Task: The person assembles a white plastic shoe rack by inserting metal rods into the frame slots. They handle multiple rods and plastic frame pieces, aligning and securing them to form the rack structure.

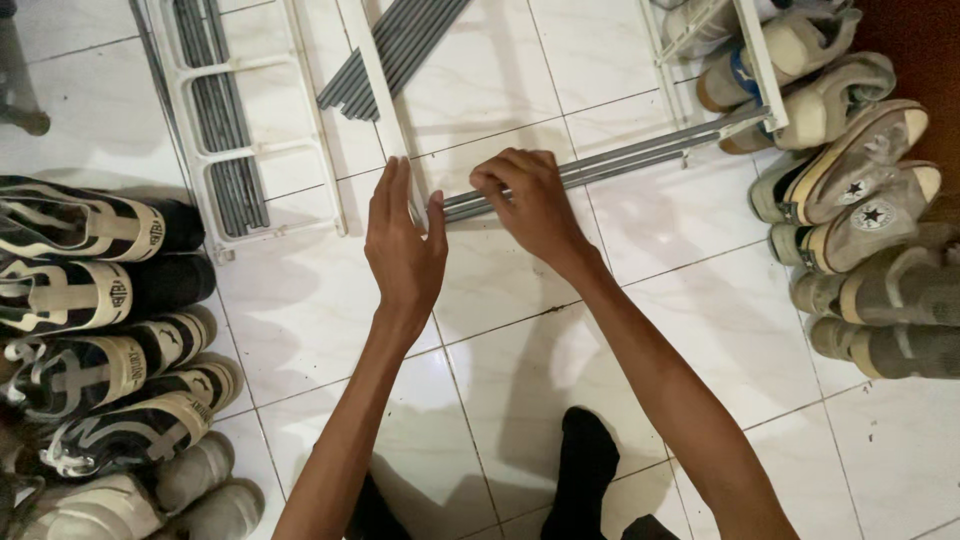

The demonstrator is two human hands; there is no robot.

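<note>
Mid-assembly at frame centre: left hand [403, 245] flat, fingers straight, bracing white side rail [385, 95]; right hand [528, 200] pinching grey rods [610, 160]. Probably needs rod ends lined up with rail sockets.

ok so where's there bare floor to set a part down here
Bare tile lies between the forearms, and between the left hand and the dark shoes. Crowded: the pale shoes by the right edge, and the grey rods under the right hand.

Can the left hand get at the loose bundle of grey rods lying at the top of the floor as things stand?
Probably yes: the left hand rests at the white side frame, and the loose grey rods lie just beyond it on bare tile, nothing between.
</note>
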